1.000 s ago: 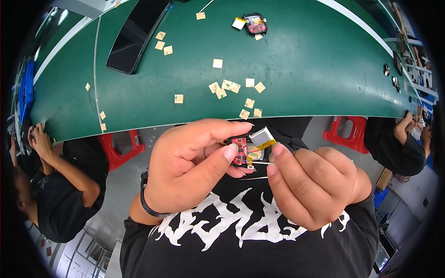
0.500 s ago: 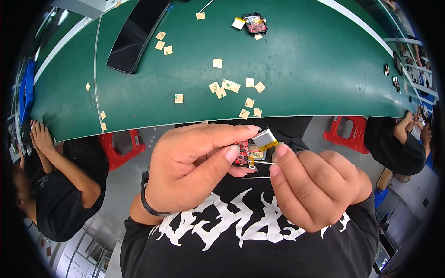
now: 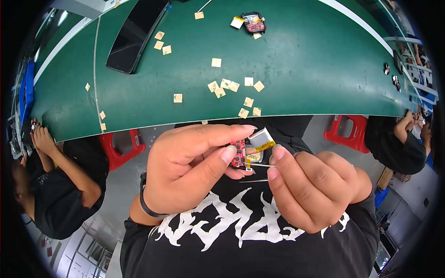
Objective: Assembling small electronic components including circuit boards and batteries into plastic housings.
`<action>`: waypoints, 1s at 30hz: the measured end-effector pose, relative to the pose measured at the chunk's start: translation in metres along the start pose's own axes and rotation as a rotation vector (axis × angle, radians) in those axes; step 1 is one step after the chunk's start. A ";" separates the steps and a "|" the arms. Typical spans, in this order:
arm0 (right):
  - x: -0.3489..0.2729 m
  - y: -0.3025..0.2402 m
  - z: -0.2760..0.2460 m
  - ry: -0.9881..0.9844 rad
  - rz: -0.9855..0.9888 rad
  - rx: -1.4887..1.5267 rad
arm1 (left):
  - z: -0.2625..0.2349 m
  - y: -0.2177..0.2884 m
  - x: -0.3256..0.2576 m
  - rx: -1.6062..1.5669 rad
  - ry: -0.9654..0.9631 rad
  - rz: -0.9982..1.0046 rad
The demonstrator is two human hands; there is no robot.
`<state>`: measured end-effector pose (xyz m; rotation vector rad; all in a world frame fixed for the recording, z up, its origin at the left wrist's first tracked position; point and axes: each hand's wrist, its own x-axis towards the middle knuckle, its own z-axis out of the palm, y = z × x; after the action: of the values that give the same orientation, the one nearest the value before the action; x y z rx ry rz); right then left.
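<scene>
Between the thumb and fingers of my left hand [image 3: 192, 167] is a small device with a red circuit board [image 3: 238, 154]. A silver battery cell [image 3: 261, 138] with yellow tape along its edge tilts up from the device's right side. Under the cell a pale sticker [image 3: 254, 156] shows in part. My right hand [image 3: 315, 187] pinches thin metal tweezers [image 3: 262, 165]. One prong reaches the small yellow ribbon end at the board's lower edge; the other stands apart below. The fingers of my left hand hide the rest of the device.
Over the green table [image 3: 306, 69] lie several beige adhesive squares [image 3: 216, 62]. A black phone-like slab [image 3: 138, 37] is at the far left. Another opened device [image 3: 254, 22] with a battery [image 3: 237, 22] sits at the back. Red stools [image 3: 347, 134] and co-workers flank me.
The device and both hands have shifted slightly left in view. The lower tweezer prong now shows more clearly, apart from the device.
</scene>
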<state>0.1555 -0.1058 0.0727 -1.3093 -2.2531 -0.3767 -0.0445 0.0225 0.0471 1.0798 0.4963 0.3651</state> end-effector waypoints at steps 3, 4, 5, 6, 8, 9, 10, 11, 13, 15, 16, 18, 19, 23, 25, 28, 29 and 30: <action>-0.001 0.002 0.000 -0.001 -0.036 0.011 | 0.000 0.002 0.000 0.005 -0.003 -0.002; -0.001 0.003 0.000 -0.007 -0.047 0.009 | 0.000 0.002 0.000 0.011 -0.001 -0.013; -0.002 0.003 -0.001 -0.013 -0.059 0.008 | 0.000 0.002 0.000 0.011 -0.002 -0.013; -0.001 0.003 0.000 -0.013 -0.059 0.007 | 0.000 0.001 0.001 0.011 -0.009 0.002; 0.001 0.002 0.002 0.035 -0.024 -0.015 | -0.001 0.000 0.001 0.012 -0.014 0.017; 0.001 0.002 0.003 0.035 -0.025 -0.014 | -0.001 0.000 0.000 0.008 -0.016 0.011; 0.000 0.002 0.003 0.044 -0.019 -0.046 | -0.001 0.000 0.000 0.004 -0.018 0.006; 0.000 0.002 0.003 0.052 -0.010 -0.079 | 0.000 0.000 0.000 0.004 -0.020 0.005; 0.001 -0.001 0.002 0.048 0.014 -0.082 | 0.000 0.001 0.002 0.000 0.000 0.018; 0.001 -0.001 0.003 0.046 0.033 -0.080 | 0.001 0.001 0.002 0.006 0.008 0.029; 0.001 -0.001 0.003 0.048 0.028 -0.086 | 0.002 0.001 0.001 0.011 0.015 0.040; 0.001 -0.001 0.003 0.051 0.025 -0.092 | 0.002 0.003 0.001 0.002 0.011 0.024; 0.002 -0.002 0.003 0.052 0.029 -0.080 | 0.002 0.003 0.001 -0.007 0.008 0.009; 0.003 -0.003 0.004 0.069 0.037 -0.060 | 0.001 0.000 0.001 0.032 0.015 0.011; 0.002 -0.002 0.001 0.030 0.012 -0.031 | 0.002 -0.001 0.001 0.016 0.030 0.025; 0.001 0.001 -0.001 -0.014 -0.036 0.001 | 0.000 -0.001 0.000 0.027 0.020 0.009; 0.001 0.001 -0.001 -0.023 -0.057 0.000 | -0.001 -0.001 0.000 0.027 0.019 0.009; 0.000 0.001 -0.001 -0.024 -0.056 -0.001 | -0.001 -0.001 0.000 0.024 0.009 0.002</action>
<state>0.1562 -0.1058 0.0739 -1.2597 -2.3131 -0.3841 -0.0451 0.0230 0.0454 1.1023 0.5085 0.3664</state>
